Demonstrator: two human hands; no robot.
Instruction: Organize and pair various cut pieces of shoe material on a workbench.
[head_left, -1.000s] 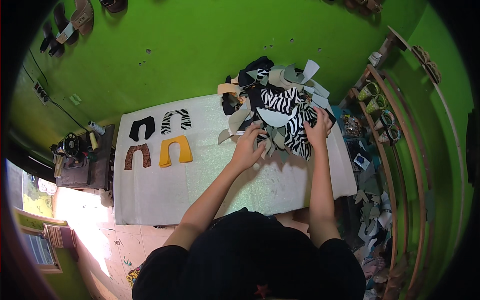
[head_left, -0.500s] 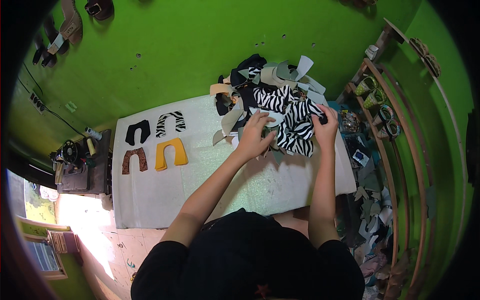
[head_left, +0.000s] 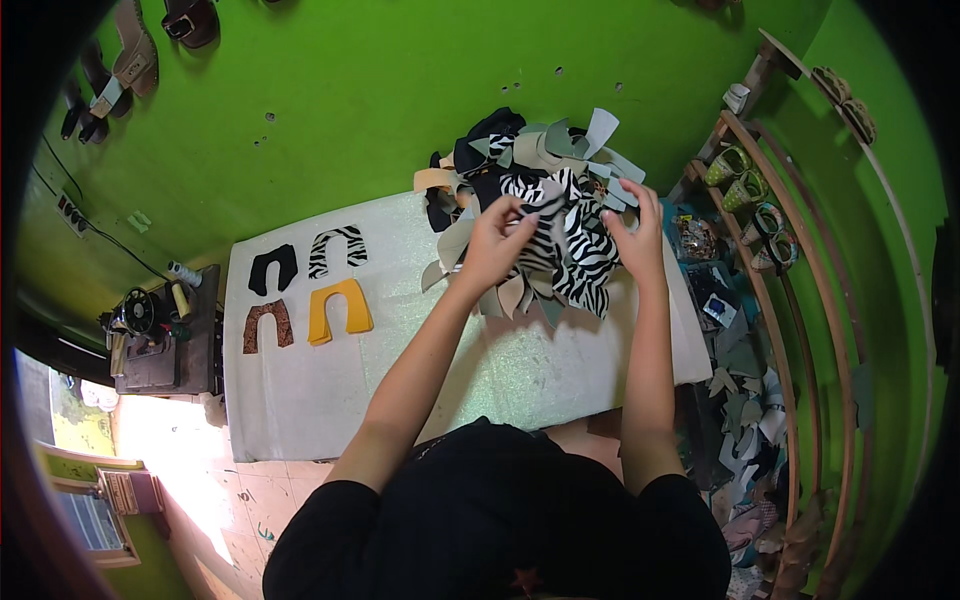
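Note:
My left hand (head_left: 496, 243) pinches a zebra-striped cut piece (head_left: 541, 246) between thumb and fingers, lifted over the front of a scrap pile. Other zebra-striped material (head_left: 588, 262) lies just to its right, partly covered. My right hand (head_left: 638, 236) hovers at that material's right edge, thumb and fingers apart; I cannot tell whether the thumb touches it. Heaped around both hands are black, grey-green and beige offcuts (head_left: 545, 148). Toward the table's left sit arch-shaped pieces: black (head_left: 273, 270), zebra-striped (head_left: 338, 250), brown patterned (head_left: 268, 328) and a yellow stack (head_left: 340, 310).
A white-covered table (head_left: 400, 385) stands against a green wall. Beyond its left end is a sewing machine (head_left: 142, 325). Wooden racks (head_left: 775, 230) with sandals (head_left: 740, 180) rise at the right, above a heap of scraps (head_left: 745, 430). More sandals (head_left: 137, 62) hang at upper left.
My left hand has gone from lying spread on a pale piece to pinching a raised zebra-striped one. My right hand has let go of the striped material's edge and its fingers have spread.

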